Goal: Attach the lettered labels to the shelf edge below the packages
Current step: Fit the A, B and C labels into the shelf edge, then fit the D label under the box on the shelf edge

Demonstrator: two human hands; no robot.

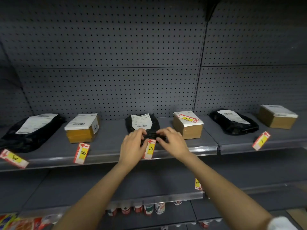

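Each grip, left hand [132,143] and right hand [171,141], seemingly pinches the black bag [142,125] above label C [150,148].

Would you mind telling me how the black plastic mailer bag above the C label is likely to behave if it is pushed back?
The black plastic mailer bag looks soft and wrinkled, so it would probably buckle rather than slide as one piece. Its glossy film may slip on the grey shelf. It lies flat, so tipping or rolling seems unlikely.

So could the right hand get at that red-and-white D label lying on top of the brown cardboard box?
Probably yes. The right hand is just left of the brown cardboard box, and the red-and-white D label lies uncovered on its top with nothing in between.
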